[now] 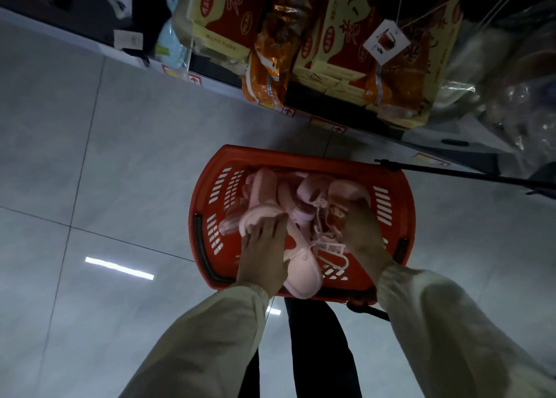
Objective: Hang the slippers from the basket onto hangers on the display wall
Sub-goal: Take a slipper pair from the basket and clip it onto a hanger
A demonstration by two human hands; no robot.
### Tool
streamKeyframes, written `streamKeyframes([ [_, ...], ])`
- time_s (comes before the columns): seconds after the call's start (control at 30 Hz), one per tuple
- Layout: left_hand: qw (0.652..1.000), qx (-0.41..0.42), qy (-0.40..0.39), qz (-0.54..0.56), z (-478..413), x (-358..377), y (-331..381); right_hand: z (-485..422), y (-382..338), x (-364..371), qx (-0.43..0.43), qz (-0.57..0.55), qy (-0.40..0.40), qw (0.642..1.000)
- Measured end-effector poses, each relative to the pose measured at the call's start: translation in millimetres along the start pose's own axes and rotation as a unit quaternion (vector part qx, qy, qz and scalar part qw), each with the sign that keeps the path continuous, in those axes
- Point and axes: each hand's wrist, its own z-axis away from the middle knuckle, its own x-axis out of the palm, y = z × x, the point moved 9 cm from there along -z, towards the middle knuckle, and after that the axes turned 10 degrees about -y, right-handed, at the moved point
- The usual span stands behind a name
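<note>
**Red basket (301, 157) on the floor, both hands among the pink slippers (313, 193)**

Red slotted plastic formed the shopping basket, which stood on grey floor tiles (105, 157) just in front of the person, near the foot of a stocked shelf. The slippers lay heaped inside it, fluffy and pale, none of them lifted clear.

The left hand (263, 256) reached in from the near left side with its fingers fairly straight and close together, the fingertips resting on the rim of one slipper (255, 217) at the left of the pile. Another slipper (301, 280) lay just beside and partly under its wrist, against the near wall of the basket. The right hand (362, 232) dipped in at the right, knuckles up and fingers bent downwards into the heap. Its fingertips were buried among the slippers, so I could not tell whether it gripped one or only touched them. Cream sleeves (210, 337) with gathered cuffs covered both forearms.

On the far shelf stood yellow-and-red boxes (222, 15), each printed with large brush-style Chinese characters; the smaller lettering was too blurred to read. Orange packets (267, 66) leaned between them. A white tag (386, 41) with a dark red picture hung on thin strings in front of the right-hand boxes, its print too small to make out. Shelf-edge labels (194, 80) showed red arrows.
</note>
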Motion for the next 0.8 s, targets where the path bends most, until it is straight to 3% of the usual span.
streamKeyframes([
  [0.2,0.997,0.061,0.039,-0.001,-5,-15,25,54,-30,-46,-0.036,0.064,0.075,0.994],
  [0.3,0.992,0.108,0.064,-0.026,-2,-26,43,71,-37,-58,-0.05,0.035,0.076,0.995],
  [0.47,0.98,0.191,0.035,-0.039,4,-27,64,87,-35,-63,-0.041,-0.051,0.105,0.992],
  [0.6,0.983,0.177,0.007,-0.053,10,-16,62,80,-30,-63,-0.044,-0.093,0.122,0.987],
  [0.8,0.994,0.086,0.008,0.074,12,-21,32,69,-18,-56,-0.013,-0.172,0.125,0.977],
])
